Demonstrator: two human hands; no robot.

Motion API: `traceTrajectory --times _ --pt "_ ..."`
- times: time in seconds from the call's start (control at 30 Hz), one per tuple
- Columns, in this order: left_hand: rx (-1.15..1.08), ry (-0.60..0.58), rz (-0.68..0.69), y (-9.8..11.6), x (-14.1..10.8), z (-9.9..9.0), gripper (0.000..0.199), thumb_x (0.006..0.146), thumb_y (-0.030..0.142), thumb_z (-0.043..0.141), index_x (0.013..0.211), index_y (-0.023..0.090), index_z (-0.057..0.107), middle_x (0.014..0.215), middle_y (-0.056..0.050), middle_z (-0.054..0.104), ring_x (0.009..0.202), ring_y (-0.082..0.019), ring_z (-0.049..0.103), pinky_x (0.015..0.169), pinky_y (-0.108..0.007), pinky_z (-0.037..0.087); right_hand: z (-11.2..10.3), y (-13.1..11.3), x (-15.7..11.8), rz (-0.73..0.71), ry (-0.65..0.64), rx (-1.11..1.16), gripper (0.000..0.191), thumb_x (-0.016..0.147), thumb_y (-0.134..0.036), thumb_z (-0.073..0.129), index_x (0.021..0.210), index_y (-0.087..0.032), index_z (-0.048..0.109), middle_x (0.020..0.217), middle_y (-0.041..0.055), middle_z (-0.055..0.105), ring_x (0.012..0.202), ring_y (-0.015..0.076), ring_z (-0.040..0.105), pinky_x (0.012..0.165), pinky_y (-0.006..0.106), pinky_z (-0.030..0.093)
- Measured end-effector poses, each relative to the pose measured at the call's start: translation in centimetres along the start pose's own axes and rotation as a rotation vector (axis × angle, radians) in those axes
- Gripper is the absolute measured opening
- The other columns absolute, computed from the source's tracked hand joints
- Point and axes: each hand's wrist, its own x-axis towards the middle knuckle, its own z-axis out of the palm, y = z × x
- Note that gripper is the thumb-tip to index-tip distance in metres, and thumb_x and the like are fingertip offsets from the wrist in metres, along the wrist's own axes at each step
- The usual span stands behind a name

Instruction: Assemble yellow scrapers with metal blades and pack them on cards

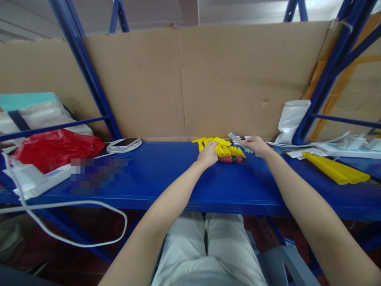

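Several yellow plastic pieces [226, 151] lie in a cluster near the back of the blue table. My left hand [209, 154] rests on the left part of this cluster, its fingertips among the yellow pieces; what it grips, if anything, is hidden. To the right, my right hand [256, 145] has its fingers closed on a clear plastic bag [235, 138]. A red and black tool [230, 159] lies in front of the yellow pieces. Small metal parts [248, 150] sit between the tool and my right hand.
On the left of the blue table [166, 174] are a red bag [59, 149], a phone [127, 143] on a coiled cable and a white power strip [47, 182]. Yellow tubes [336, 169] and a white pouch [292, 119] stand or lie at the right. Cardboard [226, 79] closes the back.
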Motion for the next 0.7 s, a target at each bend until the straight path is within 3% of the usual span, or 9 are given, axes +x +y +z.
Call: traceTrajectory --times 0.2,0.47,0.7 --pt "0.010 -0.017 0.036 -0.2 0.1 0.3 0.048 0.080 0.009 0.049 0.127 0.017 0.051 0.134 -0.011 0.052 0.128 -0.023 0.043 0.105 -0.039 0.039 1.5 -2.9 -1.7 -0.008 -0.078 0.221 0.016 0.072 -0.029 0.065 0.072 -0.013 0.068 0.072 0.0024 0.066 0.063 0.0102 0.053 0.059 0.021 0.041" --pt "0.027 -0.039 0.064 -0.4 0.2 0.5 0.047 0.081 0.010 0.049 0.127 0.018 0.051 0.131 -0.010 0.053 0.126 -0.024 0.045 0.103 -0.041 0.040 2.2 -3.4 -2.1 0.034 -0.025 0.414 0.019 0.070 -0.032 0.069 0.073 -0.014 0.067 0.069 0.0015 0.063 0.059 0.0076 0.047 0.051 0.020 0.033" --pt "0.031 -0.023 0.081 -0.2 0.0 0.4 0.048 0.080 0.009 0.048 0.127 0.019 0.050 0.129 -0.010 0.054 0.123 -0.024 0.046 0.102 -0.041 0.041 1.9 -4.2 -2.8 0.073 -0.146 0.486 0.014 0.074 -0.022 0.068 0.067 -0.013 0.061 0.043 -0.0070 0.038 0.040 0.0030 0.027 0.041 0.020 0.019"
